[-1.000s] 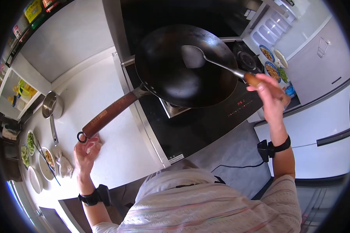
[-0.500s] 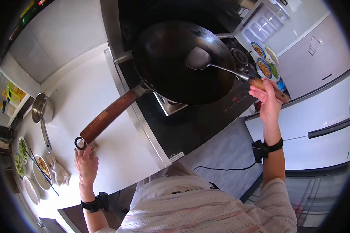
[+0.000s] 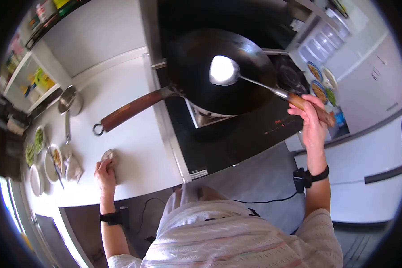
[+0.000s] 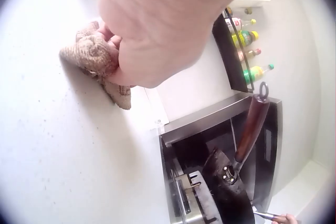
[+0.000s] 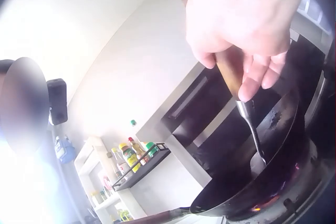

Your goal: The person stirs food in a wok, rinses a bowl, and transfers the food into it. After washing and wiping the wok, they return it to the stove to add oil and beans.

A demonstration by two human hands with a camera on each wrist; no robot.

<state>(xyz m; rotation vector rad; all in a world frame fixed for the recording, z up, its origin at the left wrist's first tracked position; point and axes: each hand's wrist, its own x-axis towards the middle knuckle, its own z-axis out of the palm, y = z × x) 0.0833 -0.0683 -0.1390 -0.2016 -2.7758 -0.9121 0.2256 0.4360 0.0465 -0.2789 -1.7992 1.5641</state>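
My left hand [image 3: 105,176] grips a crumpled brown textured cloth [image 4: 93,55] on the white counter, its fingertips curled into the folds. Past the cloth, the wooden handle [image 3: 131,109] of a dark wok [image 3: 250,96] reaches out over the counter, untouched. My right hand [image 3: 314,125] holds a wok spatula [image 3: 223,71] by its wooden grip [image 5: 229,71], thumb and fingers around it. The spatula's metal blade is over the inside of the wok, shining bright in the head view. No food shows in the wok.
A flame [image 5: 268,203] glows under the wok. A small saucepan [image 3: 70,100], bowls of chopped food [image 3: 53,161] and a plastic bag [image 3: 73,169] stand on the left counter. More filled bowls [image 3: 318,91] sit right of the stove. Bottles line a wall shelf [image 4: 231,56].
My left hand has come away from the end of the wok handle and down onto the counter with the cloth. My right hand keeps the spatula over the wok, its blade turned.
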